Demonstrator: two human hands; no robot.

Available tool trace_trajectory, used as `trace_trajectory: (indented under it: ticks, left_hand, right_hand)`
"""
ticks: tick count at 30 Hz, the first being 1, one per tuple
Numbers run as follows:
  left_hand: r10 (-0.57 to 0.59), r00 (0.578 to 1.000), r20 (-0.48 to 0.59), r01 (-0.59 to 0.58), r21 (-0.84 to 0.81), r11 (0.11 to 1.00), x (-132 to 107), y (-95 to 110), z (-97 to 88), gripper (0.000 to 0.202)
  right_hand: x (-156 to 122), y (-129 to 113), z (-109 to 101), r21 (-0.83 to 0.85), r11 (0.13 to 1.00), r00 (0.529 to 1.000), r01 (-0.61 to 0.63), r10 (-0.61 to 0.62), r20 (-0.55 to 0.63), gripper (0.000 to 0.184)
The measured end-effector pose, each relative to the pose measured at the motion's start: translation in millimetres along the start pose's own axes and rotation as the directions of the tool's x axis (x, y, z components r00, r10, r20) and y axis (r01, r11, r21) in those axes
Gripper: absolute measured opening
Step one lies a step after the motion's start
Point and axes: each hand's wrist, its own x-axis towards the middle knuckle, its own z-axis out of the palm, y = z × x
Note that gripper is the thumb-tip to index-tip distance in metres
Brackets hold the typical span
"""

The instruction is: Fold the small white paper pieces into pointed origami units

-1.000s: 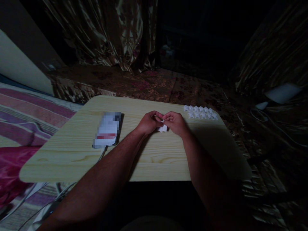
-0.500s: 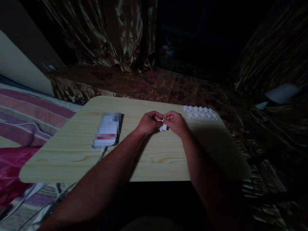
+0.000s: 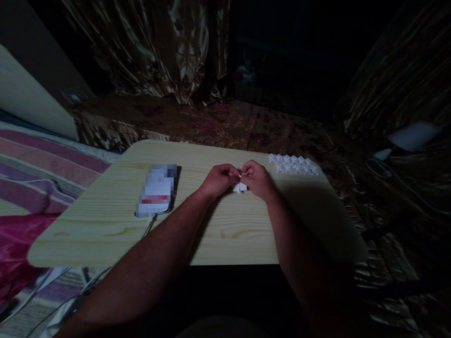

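Note:
Close together above the middle of the wooden table (image 3: 232, 234), my two hands pinch one small piece of folded white paper (image 3: 240, 187). My left hand (image 3: 221, 180) has thumb and fingers closed on its left side. My right hand (image 3: 256, 178) grips it from the right, fingertips nearly meeting those of the left. Two flaps of the paper hang below the thumbs; its upper part is mostly hidden by the fingers. Beyond my right hand, several small folded white paper pieces (image 3: 288, 167), puffy and star-like, lie in two rows near the far right corner.
A phone (image 3: 157, 190), its screen blurred out, lies on the table's left side with a white cable (image 3: 150, 225) plugged in. Left of the table are striped bedding (image 3: 31, 159) and a red plastic bag (image 3: 21, 253). A dark patterned curtain (image 3: 169, 51) hangs behind.
The fingertips of both hands have shifted slightly, and the right fingers are a little more raised. The paper's lower flaps show wider apart and slightly lower. Everything else has stayed put.

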Motion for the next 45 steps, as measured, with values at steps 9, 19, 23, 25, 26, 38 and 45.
trace_trajectory:
  ticks: [9,19,23,25,26,38,45]
  left_hand:
    - [0.06,0.998,-0.037,-0.061,-0.017,0.998,0,0,-0.7,0.022]
    - [0.08,0.993,-0.092,-0.086,-0.066,0.994,0,3,1.9,0.02]
    - [0.08,0.995,-0.06,-0.082,-0.034,0.996,0,2,2.0,0.019]
    - [0.08,0.996,-0.049,-0.081,-0.021,0.996,1,1,1.9,0.019]
    - [0.076,0.996,-0.048,-0.077,-0.019,0.997,1,1,1.8,0.019]
    - [-0.025,0.998,-0.055,0.013,-0.215,0.977,-1,6,2.1,0.015]
    - [-0.107,0.994,-0.022,0.097,-0.27,0.958,-2,9,0.1,0.014]
  right_hand:
    - [-1,-2,4,0.096,0.995,1.0,-0.027,0.027,-0.001,0.026]
    - [-1,1,8,0.173,0.984,0.999,-0.042,0.04,0.019,0.034]
    - [0,4,7,0.144,0.989,0.999,-0.04,0.036,0.029,0.035]
    - [0,5,7,0.122,0.992,0.999,-0.027,0.022,0.037,0.034]
    - [0,6,7,0.112,0.993,0.999,-0.019,0.014,0.037,0.033]
    - [-2,-3,9,0.187,0.982,1.0,0.001,-0.004,0.014,0.033]
    - [-1,-3,8,0.198,0.98,0.999,-0.028,0.024,0.022,0.034]
